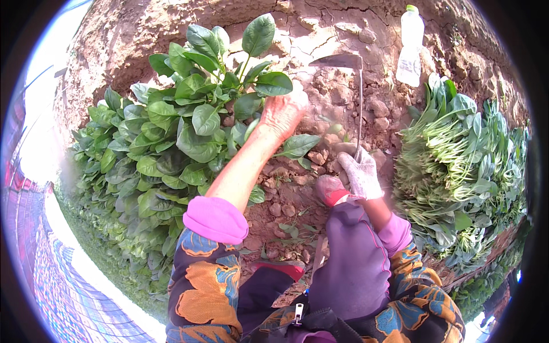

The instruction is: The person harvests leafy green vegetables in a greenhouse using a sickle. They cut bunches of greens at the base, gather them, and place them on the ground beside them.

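My bare left hand [284, 106] is curled at the right edge of a dense stand of leafy green plants that look like spinach [146, 133]. A broad leaf [273, 83] overlaps its fingers, and whether stems are inside the fist I cannot tell. In a white knit glove, my right hand [362, 173] grips the lower end of a sickle [360, 103]. The sickle's thin shaft points away from me, and its dark blade [336, 61] turns left just above the soil.
Cut greens [454, 158] lie in a heap at the right, many stems facing the bare soil strip. Beyond them a clear plastic bottle [410, 47] with a green cap lies on cracked, cloddy soil [321, 25]. My shoe [330, 191] is close to the gloved hand.
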A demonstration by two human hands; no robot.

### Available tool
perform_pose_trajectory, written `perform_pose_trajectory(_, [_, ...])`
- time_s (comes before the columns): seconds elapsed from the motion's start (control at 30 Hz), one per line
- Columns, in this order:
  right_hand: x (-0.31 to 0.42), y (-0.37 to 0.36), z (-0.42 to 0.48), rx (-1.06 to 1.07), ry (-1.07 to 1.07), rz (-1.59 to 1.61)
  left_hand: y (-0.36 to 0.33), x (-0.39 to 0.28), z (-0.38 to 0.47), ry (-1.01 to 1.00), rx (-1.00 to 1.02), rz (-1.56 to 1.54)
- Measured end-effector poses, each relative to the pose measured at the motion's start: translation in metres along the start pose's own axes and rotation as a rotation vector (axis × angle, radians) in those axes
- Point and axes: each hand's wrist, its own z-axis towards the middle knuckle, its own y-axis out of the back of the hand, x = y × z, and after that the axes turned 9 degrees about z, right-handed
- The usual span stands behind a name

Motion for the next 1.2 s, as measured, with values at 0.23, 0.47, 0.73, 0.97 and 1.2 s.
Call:
perform_pose_trajectory(0.23, [-0.01, -0.009, 0.021, 0.129, 0.121, -0.157, -0.015, 0.047, -0.017, -0.058, 0.365, 0.578])
perform_pose_trajectory(0.47, [-0.022, -0.015, 0.05, 0.241, 0.419, -0.538, -0.009, 0.062, -0.015, 0.063, 0.277, 0.531])
perform_pose_trajectory(0.73, [-0.036, -0.022, 0.058, 0.049, 0.492, -0.761, -0.012, 0.078, -0.021, -0.028, 0.205, 0.427])
perform_pose_trajectory(0.97, [-0.056, -0.012, 0.052, 0.105, 0.431, -0.775, -0.014, 0.077, -0.021, -0.006, 0.215, 0.415])
perform_pose_trajectory(1.2, [-0.062, -0.006, 0.041, 0.123, 0.417, -0.735, -0.002, 0.076, -0.027, 0.005, 0.159, 0.338])
